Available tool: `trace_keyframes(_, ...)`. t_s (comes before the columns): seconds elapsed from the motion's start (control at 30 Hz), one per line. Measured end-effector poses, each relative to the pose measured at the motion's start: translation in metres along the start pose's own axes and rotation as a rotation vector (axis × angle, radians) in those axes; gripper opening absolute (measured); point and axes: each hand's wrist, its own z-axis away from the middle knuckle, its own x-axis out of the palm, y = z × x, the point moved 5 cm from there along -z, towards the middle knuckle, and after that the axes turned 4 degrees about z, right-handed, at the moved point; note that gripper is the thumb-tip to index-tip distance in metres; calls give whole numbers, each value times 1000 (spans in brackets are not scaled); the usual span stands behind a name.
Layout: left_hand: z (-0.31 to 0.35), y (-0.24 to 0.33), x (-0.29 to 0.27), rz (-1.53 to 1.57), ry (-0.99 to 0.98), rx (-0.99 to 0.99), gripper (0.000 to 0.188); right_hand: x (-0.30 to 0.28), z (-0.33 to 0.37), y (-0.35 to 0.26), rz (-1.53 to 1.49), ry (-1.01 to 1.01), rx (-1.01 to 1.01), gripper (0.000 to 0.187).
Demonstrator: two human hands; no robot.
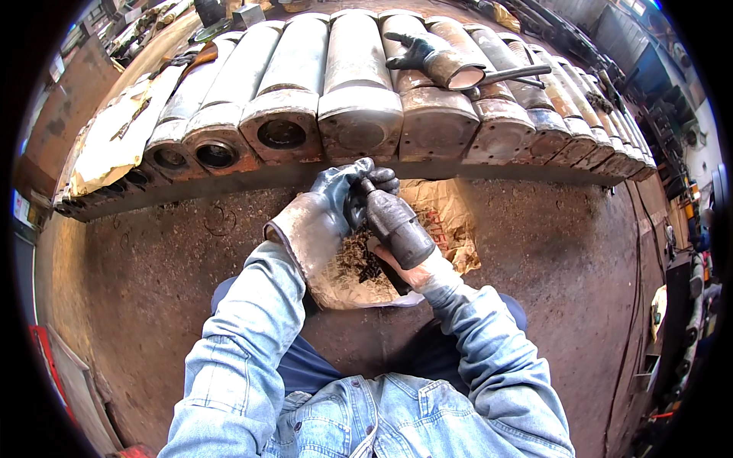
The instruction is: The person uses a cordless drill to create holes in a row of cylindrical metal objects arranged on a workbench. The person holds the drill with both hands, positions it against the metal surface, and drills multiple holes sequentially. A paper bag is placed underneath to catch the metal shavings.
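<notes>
Over the person's lap, centre of the scene, the right hand (397, 263) grips a dark bottle-shaped metal cylinder (395, 223) from beneath, narrow end pointing far. Gloved left hand (336, 204) curls closed around that narrow tip. Below both, crumpled brown paper (443, 217) with metal shavings (359, 267) lies on the dirt floor (153, 267). Far side: row of rusty cylindrical casings (359, 114), a spare glove (416, 53) on top.

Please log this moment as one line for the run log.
left hand: gloved, on cylinder tip | right hand: bare, under cylinder | below: paper
</notes>
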Motion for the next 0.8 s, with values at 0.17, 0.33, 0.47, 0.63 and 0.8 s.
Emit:
trace_keyframes(0.17,-10,2,-1,32,-58,37,19,3,-4,-1,-73,-23,-54,71)
trace_keyframes(0.33,-14,-5,-5,277,-108,-85,22,-3,-4,-12,148,-85,-34,69)
trace_keyframes(0.47,-15,-5,-5,329,-239,-106,21,-5,-4,-18,64,-196,116,69)
trace_keyframes(0.63,-19,7,-8,75,-60,167,19,-4,-10,-21,99,-120,-81,72)
trace_keyframes(0.8,-10,-2,5,265,25,57,14,-9,-15,-24,97,-37,-195,73)
